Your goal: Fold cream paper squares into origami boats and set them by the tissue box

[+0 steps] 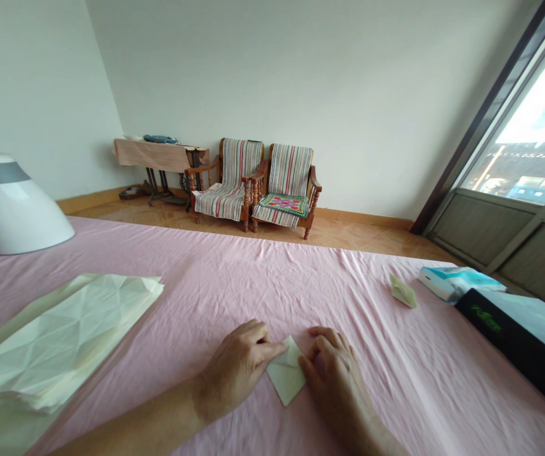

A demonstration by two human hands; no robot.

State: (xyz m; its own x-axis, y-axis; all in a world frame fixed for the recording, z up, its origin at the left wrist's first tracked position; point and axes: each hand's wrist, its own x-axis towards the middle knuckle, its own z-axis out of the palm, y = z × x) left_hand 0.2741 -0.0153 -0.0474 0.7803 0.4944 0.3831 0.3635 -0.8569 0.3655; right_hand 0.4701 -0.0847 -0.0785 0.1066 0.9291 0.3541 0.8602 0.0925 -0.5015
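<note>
A small folded piece of pale yellow-green paper (288,379) lies flat on the pink cloth in front of me, one corner pointing towards me and a crease running across it. My left hand (237,364) presses its upper left part with an outstretched digit while the other fingers curl in. On the opposite side, my right hand (334,373) pins the paper's right edge with the thumb, its fingers bent against the cloth. Further back on the right sits a smaller folded paper piece (402,292), apart from both hands.
Creased paper sheets (77,335) are stacked at the left, with a white and grey kettle (20,209) behind them. On the right are a blue and white packet (460,282) and a black box (505,335). Two wooden chairs (284,183) stand beyond the pink-covered table (253,278).
</note>
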